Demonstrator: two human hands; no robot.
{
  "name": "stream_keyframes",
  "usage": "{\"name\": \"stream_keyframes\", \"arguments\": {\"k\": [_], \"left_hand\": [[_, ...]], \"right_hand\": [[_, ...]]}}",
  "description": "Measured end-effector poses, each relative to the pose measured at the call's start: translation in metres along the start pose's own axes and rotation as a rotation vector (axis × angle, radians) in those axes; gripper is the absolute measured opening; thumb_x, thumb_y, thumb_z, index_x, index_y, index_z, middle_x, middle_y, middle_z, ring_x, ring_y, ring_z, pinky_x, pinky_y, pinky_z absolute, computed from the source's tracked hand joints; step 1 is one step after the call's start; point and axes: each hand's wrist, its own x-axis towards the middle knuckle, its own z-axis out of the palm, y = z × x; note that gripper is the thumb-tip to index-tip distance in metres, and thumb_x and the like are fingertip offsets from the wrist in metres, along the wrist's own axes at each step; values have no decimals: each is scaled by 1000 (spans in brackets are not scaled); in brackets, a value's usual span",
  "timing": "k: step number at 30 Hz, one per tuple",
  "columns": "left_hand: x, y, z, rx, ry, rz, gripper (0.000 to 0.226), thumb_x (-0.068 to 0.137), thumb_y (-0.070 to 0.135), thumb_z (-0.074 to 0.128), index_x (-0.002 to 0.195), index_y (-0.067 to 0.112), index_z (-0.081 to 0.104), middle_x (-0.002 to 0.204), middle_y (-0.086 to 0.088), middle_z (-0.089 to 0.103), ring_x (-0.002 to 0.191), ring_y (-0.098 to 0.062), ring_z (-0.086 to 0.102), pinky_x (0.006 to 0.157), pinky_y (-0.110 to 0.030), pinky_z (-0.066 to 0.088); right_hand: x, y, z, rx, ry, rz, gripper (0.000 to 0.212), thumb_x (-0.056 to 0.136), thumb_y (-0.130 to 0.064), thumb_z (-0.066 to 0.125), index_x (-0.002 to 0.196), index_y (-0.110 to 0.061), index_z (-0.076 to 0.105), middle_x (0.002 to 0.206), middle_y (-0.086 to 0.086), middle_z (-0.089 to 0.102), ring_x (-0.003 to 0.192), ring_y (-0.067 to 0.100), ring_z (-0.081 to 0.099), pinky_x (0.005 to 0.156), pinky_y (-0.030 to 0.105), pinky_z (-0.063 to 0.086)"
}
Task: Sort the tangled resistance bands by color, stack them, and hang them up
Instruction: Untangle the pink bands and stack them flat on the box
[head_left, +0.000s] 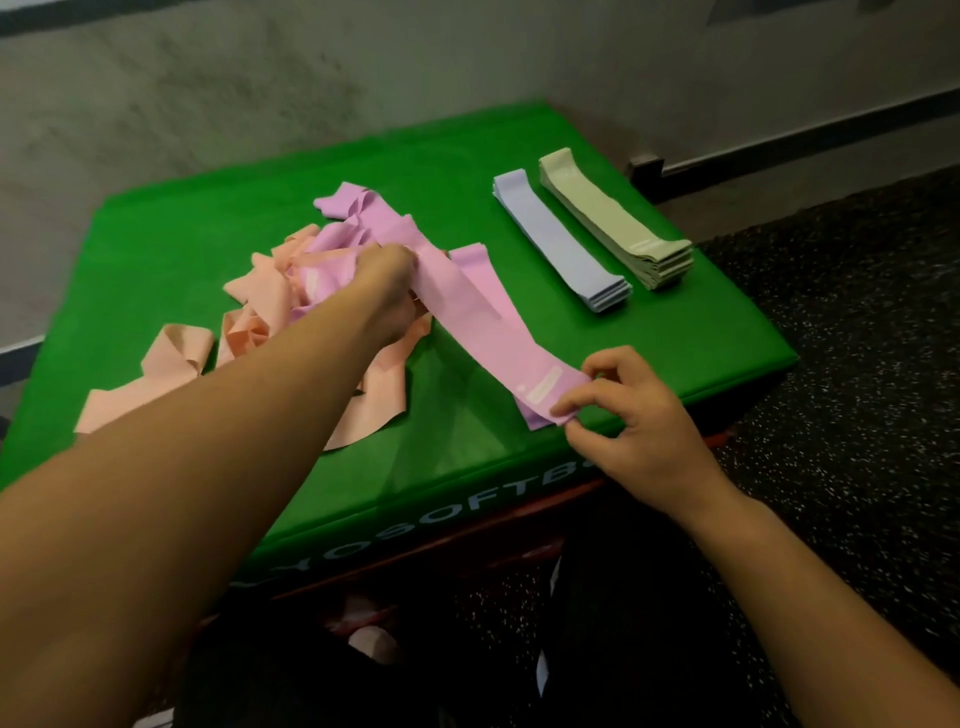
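Observation:
A pink resistance band (480, 322) lies stretched diagonally across the green box top (171, 244). My right hand (639, 415) pinches its near end between thumb and fingers. My left hand (387, 291) grips its far end at the edge of a tangled pile of pink bands (358, 213) and peach bands (260, 306). At the right side sit two neat stacks: lavender-blue bands (558, 239) and pale green bands (613, 218), lying side by side.
The green soft box stands against a grey wall (363, 67). Dark speckled rubber floor (857, 364) lies to the right and in front. The box's front edge (467, 509) carries white lettering.

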Motion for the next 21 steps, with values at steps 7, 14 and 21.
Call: {"name": "stream_keyframes", "arguments": {"k": [7, 14, 21], "left_hand": [[41, -8, 37, -1, -88, 11, 23, 101, -2, 40, 122, 5, 46, 90, -6, 67, 73, -16, 67, 51, -26, 54], [85, -15, 56, 222, -103, 111, 21, 98, 5, 50, 117, 12, 54, 109, -6, 61, 94, -18, 59, 68, -31, 49], [105, -37, 60, 429, -32, 159, 18, 99, 6, 51, 116, 9, 54, 95, -7, 57, 65, -13, 52, 59, -26, 50]], "right_hand": [[31, 32, 2, -65, -69, -227, 16, 85, -19, 70, 98, -14, 79, 98, -2, 74, 91, 20, 65, 76, 45, 50], [54, 59, 5, -131, -208, -308, 25, 96, -20, 61, 111, -6, 75, 96, 7, 64, 85, 23, 56, 71, 41, 49], [50, 83, 13, -77, -239, -186, 25, 95, -19, 58, 115, -12, 70, 98, 3, 64, 89, 18, 55, 78, 37, 49]]}}
